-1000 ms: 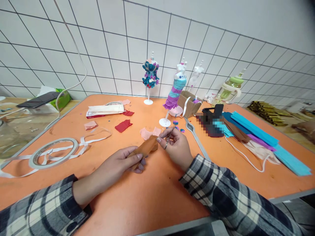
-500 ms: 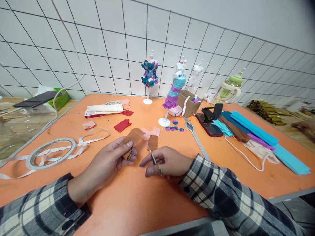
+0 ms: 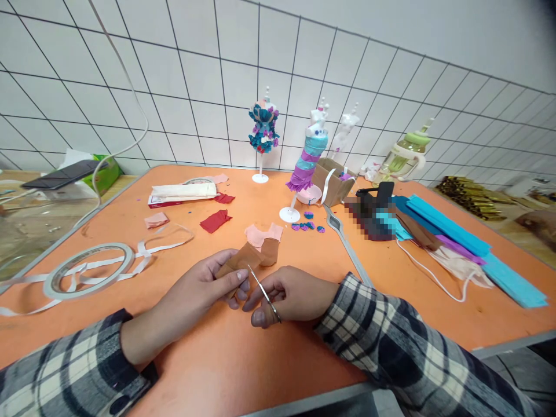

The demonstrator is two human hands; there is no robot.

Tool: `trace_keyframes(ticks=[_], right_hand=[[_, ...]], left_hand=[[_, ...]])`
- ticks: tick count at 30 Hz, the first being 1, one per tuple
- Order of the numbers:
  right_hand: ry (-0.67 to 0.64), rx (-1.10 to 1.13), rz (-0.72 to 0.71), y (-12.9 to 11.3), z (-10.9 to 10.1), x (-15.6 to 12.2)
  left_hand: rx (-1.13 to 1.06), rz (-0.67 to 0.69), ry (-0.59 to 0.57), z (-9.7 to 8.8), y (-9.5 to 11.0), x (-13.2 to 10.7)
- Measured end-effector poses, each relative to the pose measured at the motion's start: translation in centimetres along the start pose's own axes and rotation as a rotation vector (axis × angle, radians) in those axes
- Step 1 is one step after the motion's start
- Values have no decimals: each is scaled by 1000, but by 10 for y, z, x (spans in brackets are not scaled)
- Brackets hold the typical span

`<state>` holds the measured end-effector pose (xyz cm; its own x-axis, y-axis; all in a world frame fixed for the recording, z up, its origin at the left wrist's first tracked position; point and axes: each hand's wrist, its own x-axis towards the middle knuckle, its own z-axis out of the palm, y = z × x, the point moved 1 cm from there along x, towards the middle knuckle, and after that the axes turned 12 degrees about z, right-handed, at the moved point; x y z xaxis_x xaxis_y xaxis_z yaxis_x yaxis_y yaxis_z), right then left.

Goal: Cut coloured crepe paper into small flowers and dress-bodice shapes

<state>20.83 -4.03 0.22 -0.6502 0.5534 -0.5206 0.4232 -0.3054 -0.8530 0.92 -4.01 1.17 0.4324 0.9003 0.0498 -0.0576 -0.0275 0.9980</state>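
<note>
My left hand point(image 3: 217, 279) pinches a folded piece of brown crepe paper point(image 3: 243, 258) between thumb and fingers. In my right hand point(image 3: 289, 294) is a small pair of silver scissors point(image 3: 266, 294), its tips against the brown paper near my left thumb. Just beyond, another brown piece point(image 3: 270, 251) lies on the table, partly over a pale pink cut-out point(image 3: 255, 234). Farther back is a scrap of red paper point(image 3: 215, 220). Whether the scissor blades are apart is too fine to make out.
Dressed mini mannequins point(image 3: 263, 128) stand at the back, near a cardboard box point(image 3: 332, 180) and a bottle point(image 3: 402, 155). On the left lies a tape roll point(image 3: 54, 281) with white ribbon. Folded blue crepe paper point(image 3: 452, 226) and a grey strap point(image 3: 347, 246) lie right.
The scissors have moved left and down, their tips now at the held brown paper. My left hand has shifted slightly right and lower, bringing its paper beside the loose brown piece.
</note>
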Motion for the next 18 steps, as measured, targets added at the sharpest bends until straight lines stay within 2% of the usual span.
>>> trace_keyframes(ticks=[3, 6, 9, 14, 18], right_hand=[[-49, 73, -63, 0, 1, 1], [-59, 42, -70, 4, 0, 4], [-36, -19, -48, 9, -2, 8], [-59, 4, -50, 10, -3, 9], [-110, 21, -38, 5, -1, 5]], left_hand=[[19, 1, -35, 0, -1, 0], [29, -2, -65, 0, -2, -1], [13, -11, -39, -1, -3, -1], [-51, 17, 53, -2, 2, -4], [-77, 56, 15, -1, 8, -7]])
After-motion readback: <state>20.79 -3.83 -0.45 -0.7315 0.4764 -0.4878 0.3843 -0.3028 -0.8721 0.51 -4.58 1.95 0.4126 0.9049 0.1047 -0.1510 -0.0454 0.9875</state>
